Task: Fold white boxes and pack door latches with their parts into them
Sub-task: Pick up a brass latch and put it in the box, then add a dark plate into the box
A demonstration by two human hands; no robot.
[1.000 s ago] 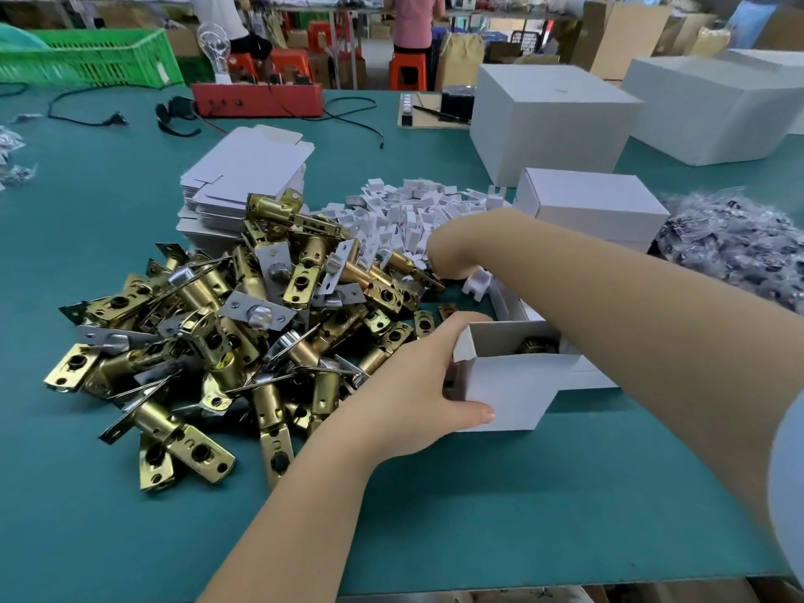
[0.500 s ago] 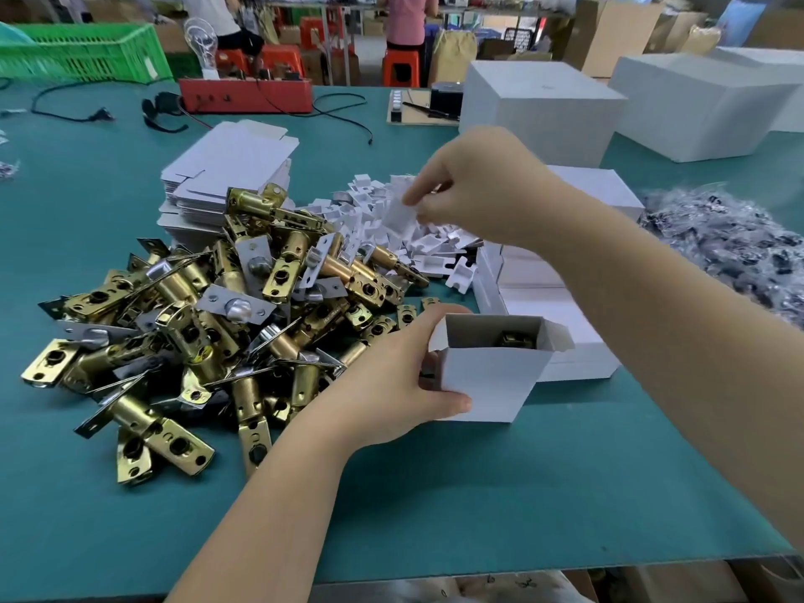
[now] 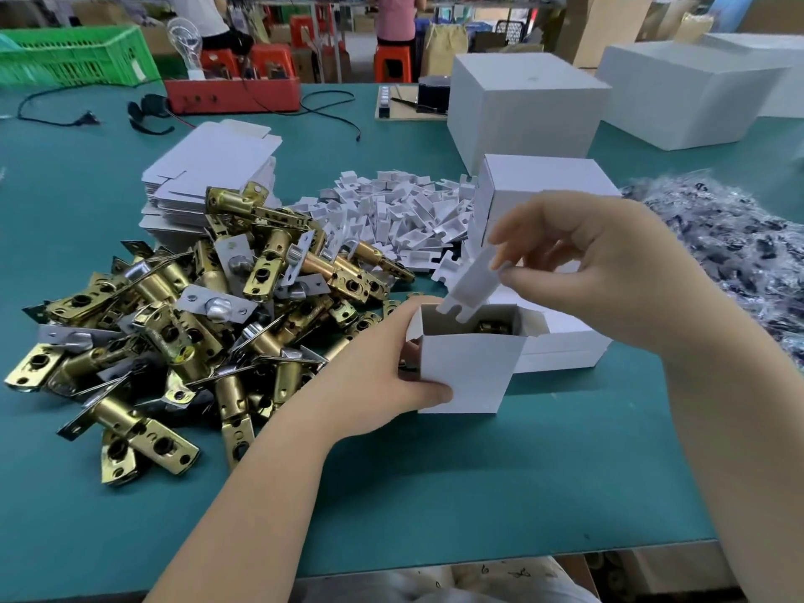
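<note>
A small white box (image 3: 470, 372) stands upright and open on the green table, with a brass latch (image 3: 494, 327) showing inside. My left hand (image 3: 383, 372) grips the box's left side. My right hand (image 3: 578, 258) pinches a white card insert (image 3: 467, 287) whose lower end dips into the box's mouth. A big heap of brass door latches (image 3: 182, 315) lies to the left. Behind the box is a pile of white card inserts (image 3: 404, 215).
A stack of flat white box blanks (image 3: 213, 171) lies behind the latches. Closed white boxes (image 3: 544, 185) stand right behind the open one, larger white cartons (image 3: 522, 106) farther back. Bagged dark parts (image 3: 731, 241) lie at the right. A red tray (image 3: 235, 95) and green crate (image 3: 74, 56) stand at the far edge.
My right hand lifted a white insert from the pile and brought it down and toward me to the box's mouth. My left hand kept hold of the box.
</note>
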